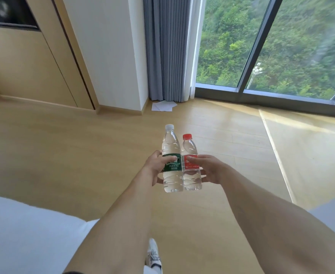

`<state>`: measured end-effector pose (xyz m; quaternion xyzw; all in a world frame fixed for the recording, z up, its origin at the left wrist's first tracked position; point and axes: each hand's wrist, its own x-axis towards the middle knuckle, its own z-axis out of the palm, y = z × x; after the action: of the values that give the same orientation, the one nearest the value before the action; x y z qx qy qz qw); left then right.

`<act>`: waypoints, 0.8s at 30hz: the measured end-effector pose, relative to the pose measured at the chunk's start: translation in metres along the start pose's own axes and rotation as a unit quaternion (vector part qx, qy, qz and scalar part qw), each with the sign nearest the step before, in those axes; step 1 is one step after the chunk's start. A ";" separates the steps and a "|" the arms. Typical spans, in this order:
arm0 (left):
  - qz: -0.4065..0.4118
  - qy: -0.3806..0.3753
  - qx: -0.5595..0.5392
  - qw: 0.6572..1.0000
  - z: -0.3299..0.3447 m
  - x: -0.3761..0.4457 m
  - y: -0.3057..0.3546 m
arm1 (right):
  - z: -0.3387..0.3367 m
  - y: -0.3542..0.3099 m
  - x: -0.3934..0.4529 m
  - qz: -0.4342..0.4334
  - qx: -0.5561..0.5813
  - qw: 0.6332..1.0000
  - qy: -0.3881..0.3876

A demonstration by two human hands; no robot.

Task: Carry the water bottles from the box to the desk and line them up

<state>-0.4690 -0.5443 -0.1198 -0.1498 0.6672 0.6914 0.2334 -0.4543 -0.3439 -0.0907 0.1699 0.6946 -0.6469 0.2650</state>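
Two clear water bottles are held upright in front of me, side by side and touching, above the wooden floor. My left hand (156,167) grips the taller bottle with a white cap and green label (171,180). My right hand (209,168) grips the shorter bottle with a red cap and red label (190,147). Thumbs lie across the labels and fingers wrap behind. Neither the box nor the desk is in view.
Light wooden floor (83,151) spreads ahead. A white bed edge (14,230) is at lower left. A grey curtain (166,48) hangs by a floor-length window (281,46). White papers (163,106) lie on the floor by the curtain. My white shoe (152,254) shows below.
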 end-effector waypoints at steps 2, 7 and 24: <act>-0.001 -0.002 0.000 1.000 -0.019 0.032 0.025 | 0.008 -0.029 0.033 0.002 -0.003 1.000 -0.002; 0.002 0.001 -0.002 1.000 -0.073 0.101 0.080 | 0.035 -0.096 0.110 -0.005 -0.005 1.000 -0.009; -0.007 0.210 -0.079 0.974 -0.310 0.246 0.169 | 0.224 -0.267 0.378 -0.001 -0.114 0.974 -0.196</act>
<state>-0.7975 -0.8221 -0.1231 -0.3142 0.6434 0.6935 0.0799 -0.8790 -0.6343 -0.1018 0.0081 0.6987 -0.5841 0.4131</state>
